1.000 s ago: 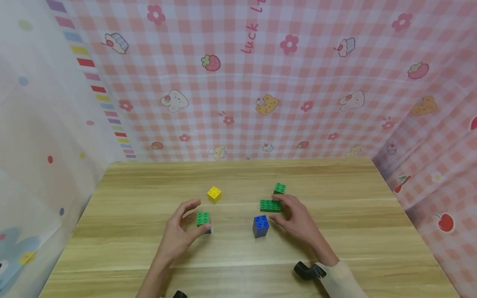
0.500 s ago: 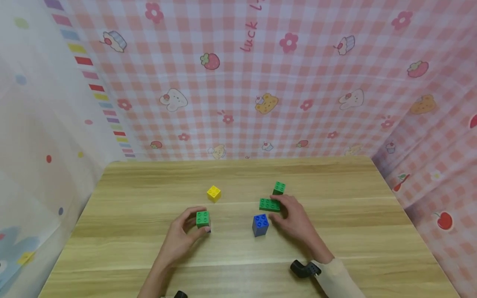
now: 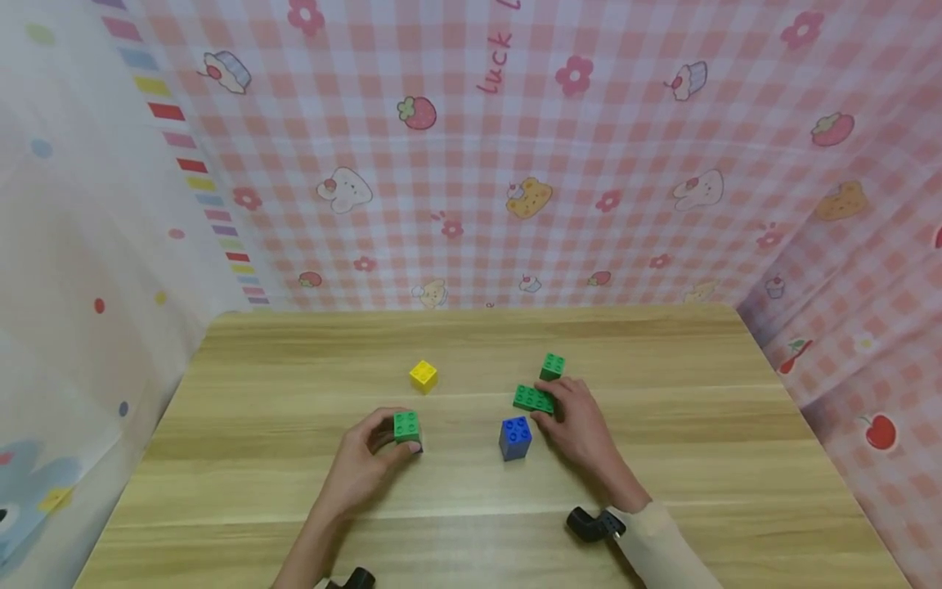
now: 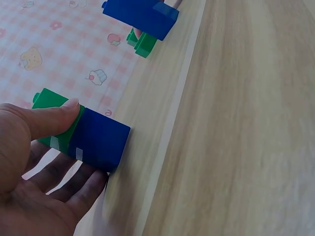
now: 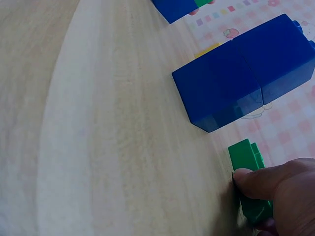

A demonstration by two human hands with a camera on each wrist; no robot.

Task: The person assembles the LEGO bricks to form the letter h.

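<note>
My left hand [image 3: 361, 462] grips a two-brick stack at the left of the table, its thumb lying across the green brick [image 4: 54, 105]. Beneath that sits a blue brick [image 4: 101, 140], close to or on the wood. At the right, my right hand [image 3: 585, 429] pinches the end of a long, low green brick [image 3: 528, 397], thumb on the near side [image 5: 248, 155]. Between the hands stands a stack of two blue bricks [image 3: 515, 439], upright and touched by neither hand. In the right wrist view the fingers beyond the green brick are mostly hidden.
A yellow brick [image 3: 423, 377] lies behind the left hand. Just behind the long green brick is a smaller green brick [image 3: 553, 366]. The wooden table [image 3: 471, 499] ends at a checked cloth [image 3: 471, 204] at the back.
My left fingers have closed round the green-and-blue stack, which has shifted slightly right. My right thumb and finger have come together on the long green brick, which has turned slightly.
</note>
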